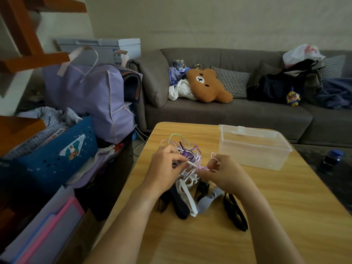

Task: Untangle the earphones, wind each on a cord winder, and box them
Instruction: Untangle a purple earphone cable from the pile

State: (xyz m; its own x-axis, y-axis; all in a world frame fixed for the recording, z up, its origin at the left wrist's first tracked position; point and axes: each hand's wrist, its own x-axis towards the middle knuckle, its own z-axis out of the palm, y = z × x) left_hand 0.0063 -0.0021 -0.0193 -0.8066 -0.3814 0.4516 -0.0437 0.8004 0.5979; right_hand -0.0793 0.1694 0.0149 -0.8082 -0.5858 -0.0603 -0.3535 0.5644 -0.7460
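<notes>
Both hands met over the middle of the wooden table [266, 235], working a tangle of earphones [185, 151]. The left hand [163, 168] had its fingers curled and pinched cords at the tangle's near left side, its fingertips buried in the pale and purple strands. The right hand [224, 172] pinched a thin pink cord between thumb and forefinger at the tangle's near right edge, with a small loop of that cord standing up above its knuckles. The bulk of the tangle rose just beyond and between the two grips, with a green loop at its far top and pink, purple and dark cords knotted together below it.

Under and nearer than the hands lay a heap of winders [192, 195], touching and overlapping one another: white, grey and black ones, with one black winder apart to the right beneath the right forearm. Whether the tangle's lowest strands touched the heap could not be told.

A clear box [253, 147] stood open on the table's far right, just beyond the right hand, with nothing visible inside. A grey sofa [228, 115] ran behind the table, bearing a bear cushion [207, 85]
</notes>
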